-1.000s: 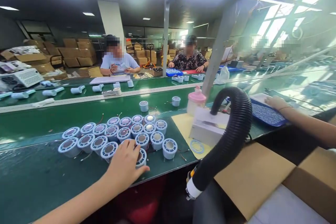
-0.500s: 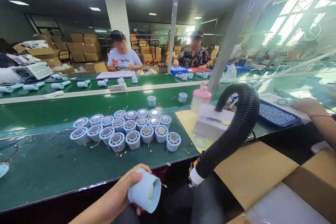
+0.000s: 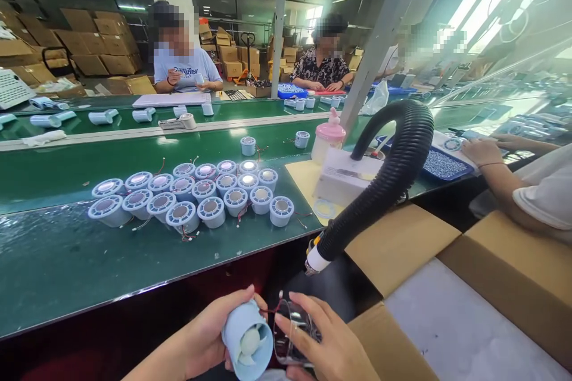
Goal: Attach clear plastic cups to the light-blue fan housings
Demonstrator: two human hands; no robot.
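My left hand [image 3: 209,328] is wrapped round a light blue fan housing [image 3: 235,333], tilted so its round opening faces me. Inside the opening shows a pale fan impeller [image 3: 250,342]. Red wires with a small white connector [image 3: 280,294] stick out from the housing's far side. Close beside it, my right hand [image 3: 335,336] grips a clear plastic cup-like part [image 3: 288,333], its fingers over the far side. On the green bench beyond my hands stand several similar light blue housings [image 3: 211,211] with round silver discs on top and thin wires.
A black flexible hose [image 3: 379,190] arches over the bench edge to the right of my hands. An open cardboard box [image 3: 402,250] sits at lower right. Behind the hose stands a pink-lidded bottle [image 3: 329,134]. Co-workers sit across the belt [image 3: 201,140]; another person's arm [image 3: 496,175] is at right.
My right hand has come into view with the clear plastic part, next to the housing. The left hand has turned the housing so its impeller shows. The view has tilted down.
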